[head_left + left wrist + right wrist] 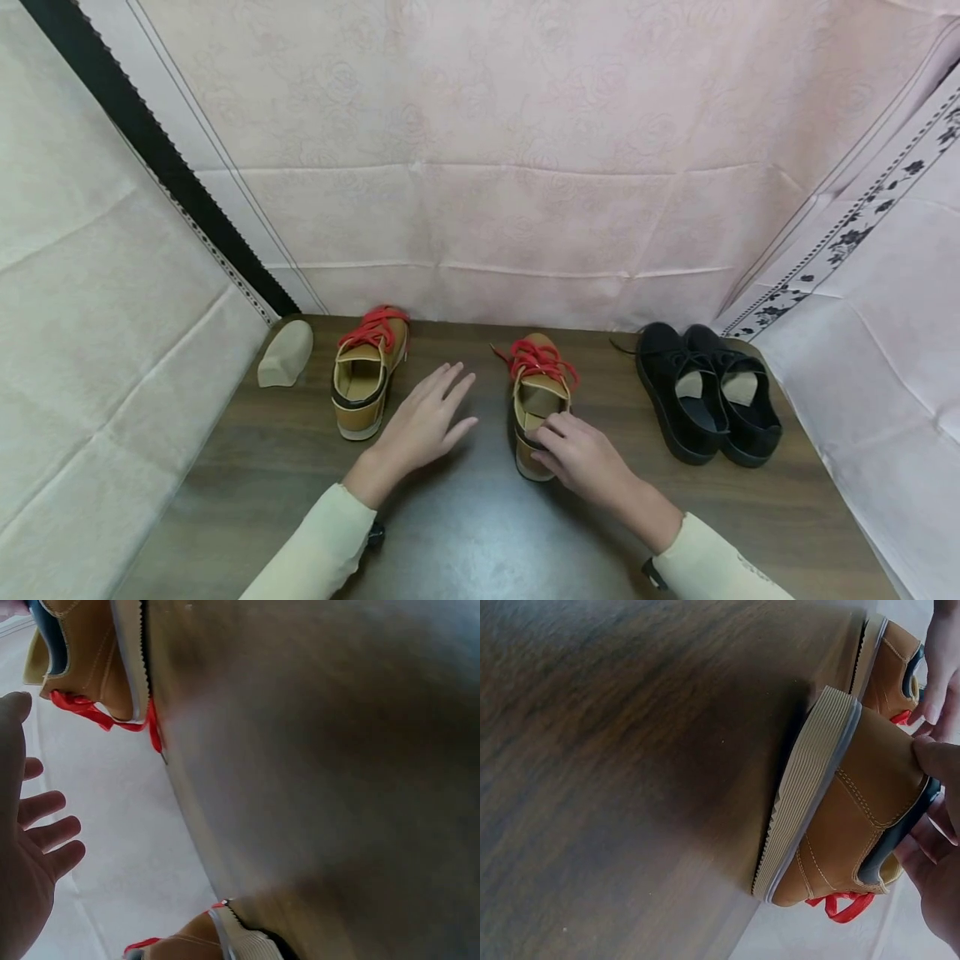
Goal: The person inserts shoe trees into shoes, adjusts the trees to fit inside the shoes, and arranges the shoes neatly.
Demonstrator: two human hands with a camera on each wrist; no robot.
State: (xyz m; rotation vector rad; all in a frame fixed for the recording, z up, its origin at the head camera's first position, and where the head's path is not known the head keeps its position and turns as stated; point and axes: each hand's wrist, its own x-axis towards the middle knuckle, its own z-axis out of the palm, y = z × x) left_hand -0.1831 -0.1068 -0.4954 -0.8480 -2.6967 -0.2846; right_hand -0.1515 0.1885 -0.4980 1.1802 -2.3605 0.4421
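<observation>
My right hand (581, 454) grips the heel of a tan shoe with red laces (534, 467) in the middle of the wooden surface. In the right wrist view the thumb presses the outside of this shoe's heel (885, 754), and fingers reach over the collar. Its heel looks slightly raised there. To the left stands a second tan shoe with red laces (360, 417), toe pointing away. Between the two, my left hand (420, 425) hovers with spread fingers and holds nothing; its palm (26, 885) shows in the left wrist view.
A pale shoe insert (287, 353) lies at the far left. At the right, two black shoes (671, 417) stand side by side, each with a pale piece inside. Cloth panels (487, 217) rise behind and on both sides of the wooden surface (480, 533).
</observation>
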